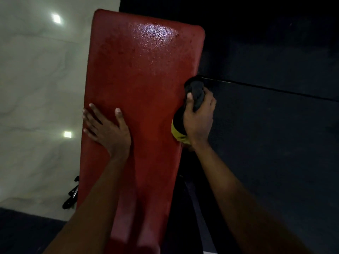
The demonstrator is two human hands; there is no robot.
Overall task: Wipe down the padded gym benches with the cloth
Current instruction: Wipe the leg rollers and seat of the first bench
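The red padded bench (143, 74) runs lengthwise away from the viewer, and droplets glisten on its far end. The left hand (106, 129) lies flat on the pad near its left edge, fingers spread and straight, grasping nothing. The right hand (199, 118) clenches a bunched dark cloth (196, 90) against the pad's right edge, above the dark floor mat (275, 125).

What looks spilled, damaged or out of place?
The far end of the red bench pad stands out: it glistens with beads of liquid, not yet wiped. The right hand grips the dark cloth at the pad's right edge. No damage shows.
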